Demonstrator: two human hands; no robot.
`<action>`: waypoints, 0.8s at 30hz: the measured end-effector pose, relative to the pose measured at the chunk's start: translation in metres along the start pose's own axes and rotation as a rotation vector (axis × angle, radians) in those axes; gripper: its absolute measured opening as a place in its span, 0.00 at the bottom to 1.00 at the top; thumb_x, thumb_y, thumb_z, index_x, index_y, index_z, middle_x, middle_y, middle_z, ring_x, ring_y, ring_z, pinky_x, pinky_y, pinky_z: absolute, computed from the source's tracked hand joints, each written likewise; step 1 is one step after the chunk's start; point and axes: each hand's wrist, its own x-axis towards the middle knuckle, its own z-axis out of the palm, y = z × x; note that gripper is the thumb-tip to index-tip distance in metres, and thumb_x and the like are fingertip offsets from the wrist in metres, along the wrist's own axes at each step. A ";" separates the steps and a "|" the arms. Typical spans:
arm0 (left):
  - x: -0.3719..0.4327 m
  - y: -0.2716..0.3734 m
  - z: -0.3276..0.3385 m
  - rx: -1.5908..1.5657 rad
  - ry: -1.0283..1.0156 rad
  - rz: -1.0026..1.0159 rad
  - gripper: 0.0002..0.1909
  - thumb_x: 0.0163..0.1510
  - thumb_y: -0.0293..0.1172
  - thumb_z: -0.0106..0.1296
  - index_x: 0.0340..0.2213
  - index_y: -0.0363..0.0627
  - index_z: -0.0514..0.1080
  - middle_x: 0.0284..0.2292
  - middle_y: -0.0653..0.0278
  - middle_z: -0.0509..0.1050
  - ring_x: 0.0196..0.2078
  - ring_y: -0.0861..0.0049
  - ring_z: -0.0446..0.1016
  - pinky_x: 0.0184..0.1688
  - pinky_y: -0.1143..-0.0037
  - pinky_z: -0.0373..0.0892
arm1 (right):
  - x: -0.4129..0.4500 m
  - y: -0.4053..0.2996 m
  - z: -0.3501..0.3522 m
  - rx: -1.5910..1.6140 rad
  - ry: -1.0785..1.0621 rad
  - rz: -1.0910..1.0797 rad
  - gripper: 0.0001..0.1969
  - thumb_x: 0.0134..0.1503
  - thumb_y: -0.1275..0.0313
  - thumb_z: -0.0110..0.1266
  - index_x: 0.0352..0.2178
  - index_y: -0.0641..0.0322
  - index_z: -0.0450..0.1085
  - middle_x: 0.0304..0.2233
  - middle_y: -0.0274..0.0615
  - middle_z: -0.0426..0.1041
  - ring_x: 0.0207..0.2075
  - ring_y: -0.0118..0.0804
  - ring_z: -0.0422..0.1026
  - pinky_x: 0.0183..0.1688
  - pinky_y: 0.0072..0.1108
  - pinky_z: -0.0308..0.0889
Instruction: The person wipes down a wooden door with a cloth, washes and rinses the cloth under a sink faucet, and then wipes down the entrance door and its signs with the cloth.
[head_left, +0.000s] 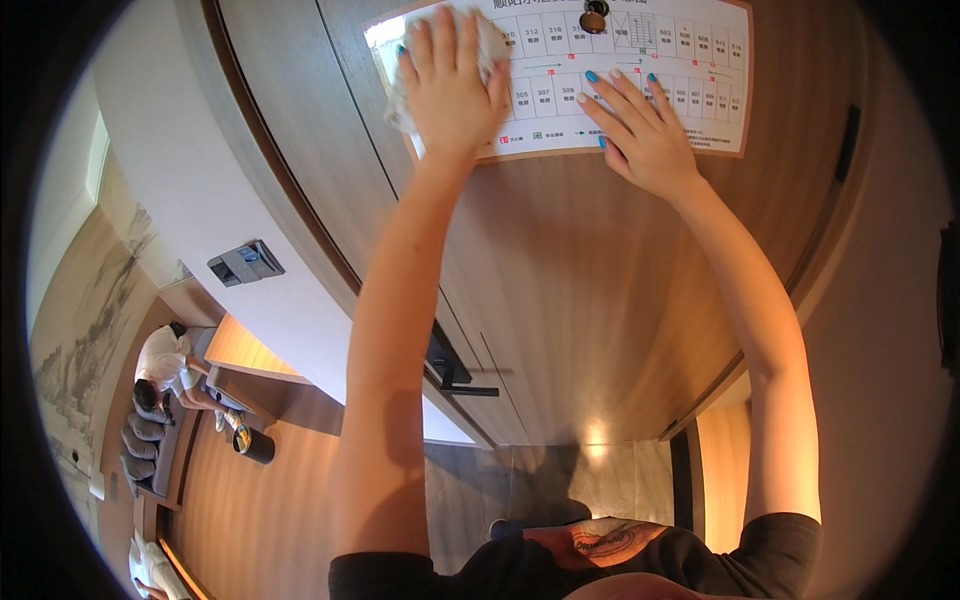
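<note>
My left hand (451, 97) presses a crumpled white cloth (491, 37) flat against the left end of a printed floor-plan sign (555, 135). The sign bears writing and is fixed high on a wood-grain door (585, 262). Part of the cloth is hidden under my palm and fingers. Against the lower right half of the sign rests my right hand (641, 139), its fingers spread and nothing held. Just above that hand, a round door viewer (593, 18) pokes through the sign's upper part.
A black lever handle (469, 390) juts from the door's left side. A grey switch panel (246, 262) is on the white wall. Farther left, people (161, 367) are near a sofa with grey cushions (139, 450). A dark bin (255, 445) stands on the wooden floor (262, 517).
</note>
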 end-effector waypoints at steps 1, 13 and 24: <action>-0.014 0.010 0.000 0.003 -0.004 0.000 0.32 0.42 0.41 0.49 0.51 0.50 0.58 0.53 0.57 0.56 0.54 0.55 0.53 0.50 0.57 0.52 | -0.002 0.002 -0.001 0.005 0.000 0.001 0.27 0.38 0.73 0.52 0.45 0.49 0.63 0.48 0.32 0.62 0.52 0.34 0.59 0.54 0.35 0.50; -0.111 0.083 -0.020 -0.156 -0.335 0.147 0.32 0.43 0.42 0.49 0.50 0.50 0.58 0.54 0.59 0.54 0.55 0.56 0.52 0.52 0.59 0.49 | -0.005 0.011 -0.007 0.101 0.047 -0.027 0.24 0.38 0.71 0.49 0.42 0.53 0.64 0.48 0.33 0.63 0.52 0.34 0.58 0.53 0.34 0.52; 0.056 0.037 0.021 -0.052 0.029 -0.009 0.29 0.49 0.45 0.42 0.52 0.49 0.55 0.54 0.55 0.53 0.57 0.55 0.48 0.55 0.57 0.44 | -0.009 0.020 -0.010 0.197 0.093 -0.053 0.24 0.36 0.74 0.53 0.40 0.58 0.65 0.48 0.33 0.62 0.51 0.33 0.59 0.52 0.31 0.54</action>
